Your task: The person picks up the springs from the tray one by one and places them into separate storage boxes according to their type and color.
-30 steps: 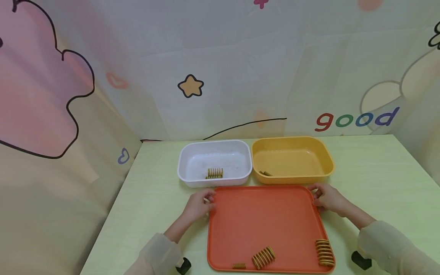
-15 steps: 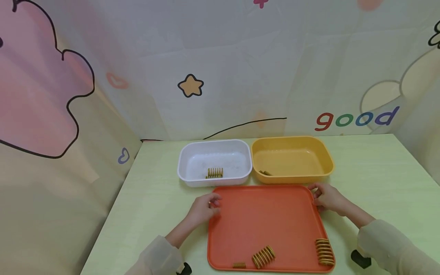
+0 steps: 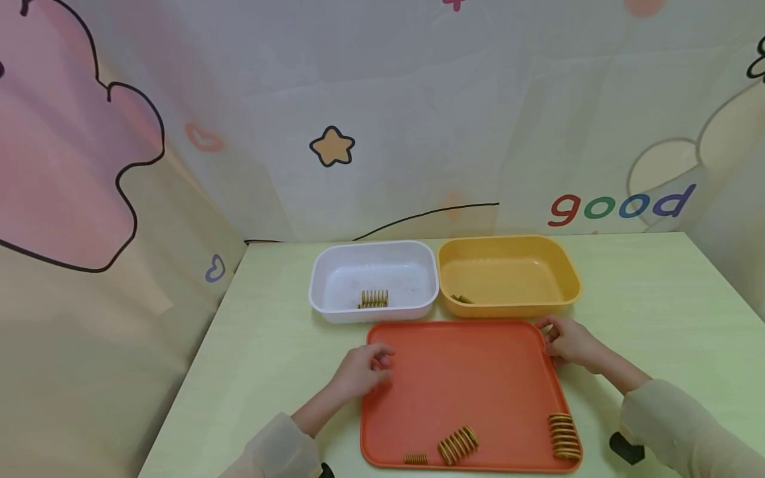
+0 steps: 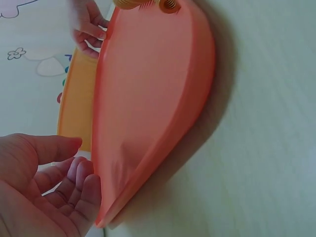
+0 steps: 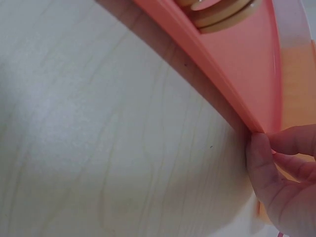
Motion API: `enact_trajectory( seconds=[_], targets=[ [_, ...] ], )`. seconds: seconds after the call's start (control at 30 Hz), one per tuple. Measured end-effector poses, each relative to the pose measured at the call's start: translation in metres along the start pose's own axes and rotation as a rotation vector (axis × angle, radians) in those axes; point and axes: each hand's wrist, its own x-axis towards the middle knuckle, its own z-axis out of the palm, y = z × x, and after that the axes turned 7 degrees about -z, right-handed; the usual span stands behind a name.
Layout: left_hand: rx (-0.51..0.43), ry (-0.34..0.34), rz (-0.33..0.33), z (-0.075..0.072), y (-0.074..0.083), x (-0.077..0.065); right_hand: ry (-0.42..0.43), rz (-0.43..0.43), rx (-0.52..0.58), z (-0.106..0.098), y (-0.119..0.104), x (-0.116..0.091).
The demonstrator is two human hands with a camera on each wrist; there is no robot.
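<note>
An orange tray [image 3: 460, 378] lies on the table with three gold coil springs along its near side: a small spring [image 3: 416, 459], a thicker tilted spring [image 3: 458, 445] and a large spring [image 3: 564, 436] in the near right corner. My right hand [image 3: 570, 345] pinches the tray's far right corner between thumb and fingers, as the right wrist view also shows. Over the tray's left edge is my left hand [image 3: 361, 372], its fingers loosely bent. In the left wrist view that hand [image 4: 54, 187] has nothing between thumb and fingertips.
Behind the tray stand a white bin [image 3: 340, 279] holding gold springs [image 3: 373, 299] and a yellow bin [image 3: 514, 272] with small gold pieces [image 3: 461, 299] in its near left corner. A printed cloth [image 3: 406, 146] hangs behind the table [image 3: 645, 299].
My left hand has left the tray's far left corner and moved right and slightly nearer, over the tray's edge. The right hand stays at its corner; the springs have not moved.
</note>
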Motion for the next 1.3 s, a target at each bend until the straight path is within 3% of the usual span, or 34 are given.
enact_trajectory(
  seconds=[0.4, 0.93, 1.3],
  targets=[
    [-0.080, -0.144, 0.039, 0.011, 0.007, -0.004, -0.004, 0.006, 0.010, -0.001, 0.000, 0.000],
    [-0.017, -0.180, 0.164, 0.028, 0.010, -0.013, -0.003, 0.012, 0.011, 0.000, 0.000, 0.001],
    [0.001, -0.227, 0.167, 0.036, 0.009, -0.016, -0.003, 0.010, 0.019, 0.000, 0.000, 0.000]
  ],
)
